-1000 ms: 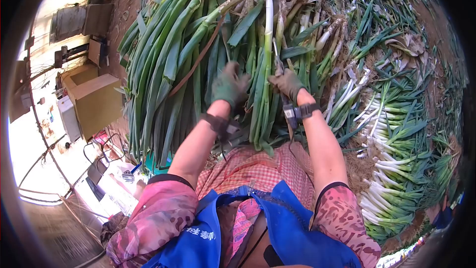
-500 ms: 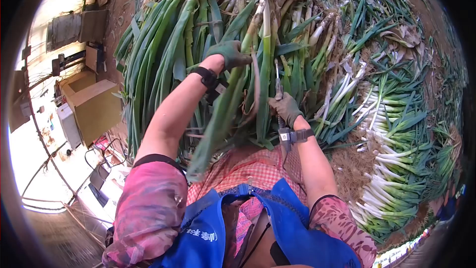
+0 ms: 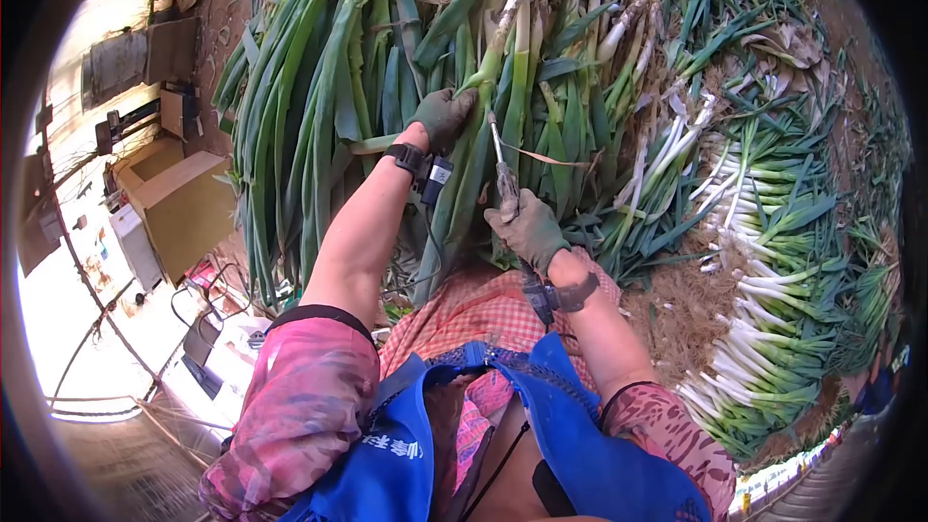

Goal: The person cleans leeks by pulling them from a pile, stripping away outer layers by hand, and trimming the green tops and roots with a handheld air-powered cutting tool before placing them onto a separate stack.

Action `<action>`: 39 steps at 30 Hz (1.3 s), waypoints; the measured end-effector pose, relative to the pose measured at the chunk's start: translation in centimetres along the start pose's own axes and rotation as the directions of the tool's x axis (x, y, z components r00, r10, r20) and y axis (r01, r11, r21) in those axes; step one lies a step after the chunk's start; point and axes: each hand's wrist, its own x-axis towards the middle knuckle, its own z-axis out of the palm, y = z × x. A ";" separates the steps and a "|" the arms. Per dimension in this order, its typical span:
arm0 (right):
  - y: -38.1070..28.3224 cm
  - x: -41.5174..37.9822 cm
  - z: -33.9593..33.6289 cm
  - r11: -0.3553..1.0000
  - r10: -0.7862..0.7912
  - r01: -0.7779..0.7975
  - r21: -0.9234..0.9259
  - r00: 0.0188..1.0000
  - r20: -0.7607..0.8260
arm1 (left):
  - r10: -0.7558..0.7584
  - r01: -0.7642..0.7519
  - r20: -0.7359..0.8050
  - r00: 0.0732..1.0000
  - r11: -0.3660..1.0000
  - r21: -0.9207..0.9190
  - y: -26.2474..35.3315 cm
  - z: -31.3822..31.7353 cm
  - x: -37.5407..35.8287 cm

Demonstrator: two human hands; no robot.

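Observation:
My left hand [image 3: 445, 119], in a dark green glove, is closed round the green upper stem of a leek [image 3: 502, 37] at the front of a big heap. The leek's roots point away from me and its leaves hang down toward my lap. My right hand [image 3: 528, 228], gloved too, grips a slim metal tool [image 3: 501, 155] with a long shaft. The tool's tip points up toward the leek, just right of my left hand. A thin brownish leaf strip [image 3: 549, 158] lies right of the shaft.
Cleaned leeks [image 3: 759, 290] with white stems lie in a curved row at the right, beside a pile of cut roots [image 3: 677, 324]. An open cardboard box [image 3: 188, 213] stands at the left. Loose leaves [image 3: 715, 0] cover the ground at the upper right.
My right hand has moved left with the tool, whose tip is now near the leek. My left hand has shifted slightly, and the leaves below it hang closer to the heap.

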 end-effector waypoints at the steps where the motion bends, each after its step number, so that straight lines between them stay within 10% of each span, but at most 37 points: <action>1: -0.2 0.5 0.1 0.998 0.044 -0.044 0.045 0.999 0.008 | -0.021 0.021 0.013 1.000 1.000 -0.019 0.3 -0.1 -0.1; 6: 1.6 5.7 1.6 0.957 0.024 -0.009 0.289 0.999 -0.048 | -0.098 0.099 0.016 0.995 0.987 -0.127 0.3 0.6 0.7; 16: -2.4 26.1 -6.4 0.978 -0.109 0.108 -0.179 0.994 0.000 | -0.181 0.187 0.049 0.982 0.968 -0.168 -0.2 3.4 0.3; 19: -1.4 26.2 -8.3 0.780 -0.330 0.342 -0.525 0.936 0.119 | -0.081 0.090 -0.086 0.993 0.989 0.118 -1.4 4.1 0.9; 21: 6.2 29.2 -5.3 0.302 -0.569 0.542 -0.784 0.762 0.308 | 0.105 0.029 -0.298 0.949 0.910 0.413 -2.3 4.7 0.8; 23: 6.5 26.3 -4.0 0.922 -0.325 0.340 -0.183 0.939 0.110 | 0.419 -0.064 -0.424 0.803 0.768 0.638 0.4 5.0 -3.0; 25: 9.1 25.3 -2.4 0.941 -0.269 0.264 0.209 0.963 -0.008 | 0.852 -0.246 -0.264 0.452 0.403 0.881 0.8 4.9 -5.2; 27: 10.0 22.7 -2.8 0.940 -0.337 0.340 0.033 0.939 -0.069 | 0.587 -0.230 -0.200 0.784 0.574 0.786 -0.7 6.7 -6.7; 29: 2.5 14.8 -6.6 0.966 0.247 -0.231 0.112 0.956 -0.158 | 0.289 -0.112 -0.136 0.948 0.698 0.707 -1.5 8.8 -7.3; 33: 11.9 13.0 -3.0 0.602 0.126 -0.249 0.759 0.968 0.218 | -0.127 0.209 -0.198 0.972 0.856 0.473 -2.2 9.4 -3.8; 37: 10.3 11.8 0.2 0.798 0.081 -0.143 0.586 0.988 0.131 | -0.171 0.238 -0.179 0.969 0.848 0.474 -0.9 9.9 -2.8; 39: 8.7 10.8 0.4 0.612 0.117 -0.236 0.755 0.971 0.208 | -0.094 0.082 0.006 0.996 0.899 0.431 -4.4 9.0 0.3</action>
